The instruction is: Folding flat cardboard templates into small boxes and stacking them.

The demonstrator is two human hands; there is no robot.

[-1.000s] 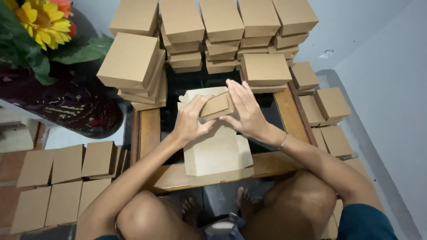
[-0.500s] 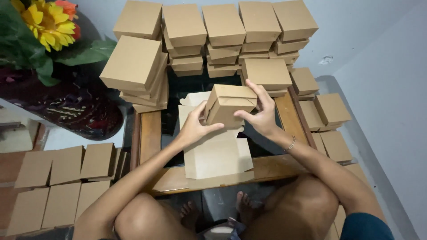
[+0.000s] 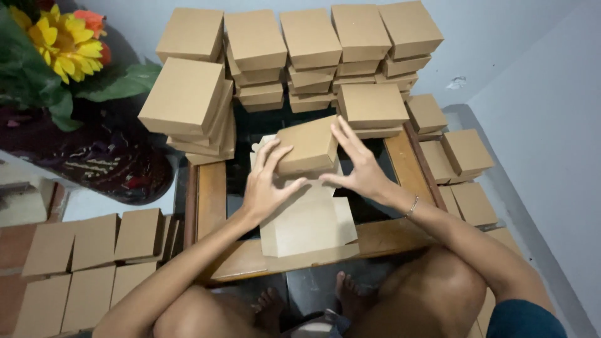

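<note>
Item: small brown box (image 3: 307,148), clamped between my left hand (image 3: 266,188) and right hand (image 3: 358,168), mid-table (image 3: 210,188), above flat cardboard blank (image 3: 310,225)

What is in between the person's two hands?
A closed brown cardboard box sits between the left hand and the right hand, both touching it, in the head view.

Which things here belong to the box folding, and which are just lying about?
In the job: left hand, right hand, brown box between them, flat cardboard sheets, stacked finished boxes.
Lying about: sunflowers, dark patterned cloth.
</note>
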